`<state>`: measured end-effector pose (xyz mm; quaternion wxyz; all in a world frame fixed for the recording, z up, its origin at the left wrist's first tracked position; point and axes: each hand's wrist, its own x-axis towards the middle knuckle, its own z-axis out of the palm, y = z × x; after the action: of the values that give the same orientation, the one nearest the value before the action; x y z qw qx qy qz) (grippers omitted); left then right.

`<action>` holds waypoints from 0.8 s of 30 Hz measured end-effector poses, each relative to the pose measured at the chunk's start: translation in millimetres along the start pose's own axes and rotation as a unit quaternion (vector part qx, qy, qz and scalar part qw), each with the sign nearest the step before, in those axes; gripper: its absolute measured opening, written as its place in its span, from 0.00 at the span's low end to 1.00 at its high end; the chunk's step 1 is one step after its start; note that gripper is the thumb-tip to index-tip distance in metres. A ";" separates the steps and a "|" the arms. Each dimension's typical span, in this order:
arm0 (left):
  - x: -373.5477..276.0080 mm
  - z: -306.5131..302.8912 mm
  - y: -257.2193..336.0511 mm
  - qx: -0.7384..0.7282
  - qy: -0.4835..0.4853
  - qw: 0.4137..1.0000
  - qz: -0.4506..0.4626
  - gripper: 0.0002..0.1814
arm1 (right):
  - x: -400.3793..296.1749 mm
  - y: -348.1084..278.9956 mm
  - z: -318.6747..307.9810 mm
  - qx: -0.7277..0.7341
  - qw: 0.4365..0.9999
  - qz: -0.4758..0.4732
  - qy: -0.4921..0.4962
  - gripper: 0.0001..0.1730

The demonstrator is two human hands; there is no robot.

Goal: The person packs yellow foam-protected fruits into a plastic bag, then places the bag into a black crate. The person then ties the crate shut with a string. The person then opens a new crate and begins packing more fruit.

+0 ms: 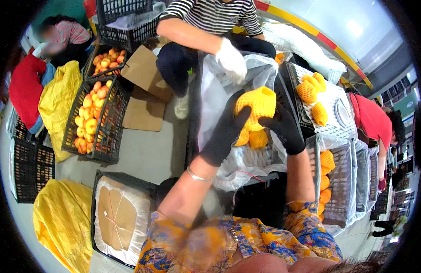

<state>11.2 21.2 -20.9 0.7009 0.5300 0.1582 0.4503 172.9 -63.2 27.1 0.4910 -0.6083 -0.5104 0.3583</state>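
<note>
Both my hands wear black gloves and are over a dark crate lined with clear plastic film (210,92). My left hand (226,131) grips the left side of a fruit in a yellow foam net (260,102). From the other side my right hand (285,126) holds it, its fingertips against the net. Just below are more netted fruits (258,139), partly hidden by the held one and my left hand. Across the crate, a co-worker's white-gloved hand (232,63) reaches over the film.
Netted fruits (306,91) lie on a white perforated sheet (333,102) at right, above lined crates (336,204). Unwrapped fruits fill a black crate (110,126) at left, beside cardboard (144,112). A tied, covered crate (122,211) and yellow sacks (62,218) stand lower left.
</note>
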 end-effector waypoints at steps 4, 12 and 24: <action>-8.7 6.7 15.9 -0.054 -0.012 0.998 -0.014 0.31 | -10.2 6.2 22.0 0.117 0.983 -0.014 0.138 0.31; -12.1 3.8 17.2 -0.068 0.024 0.997 -0.011 0.29 | -20.1 16.8 45.5 -0.201 0.950 -0.216 0.100 0.49; -16.6 9.8 5.8 0.173 -0.073 0.975 0.114 0.42 | -34.5 8.1 27.7 -0.293 0.890 -0.234 0.259 0.15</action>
<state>6.4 2.2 -16.2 0.5520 0.6896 0.1203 0.4530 141.4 -90.4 9.8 0.4750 -0.6587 -0.5744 -0.1029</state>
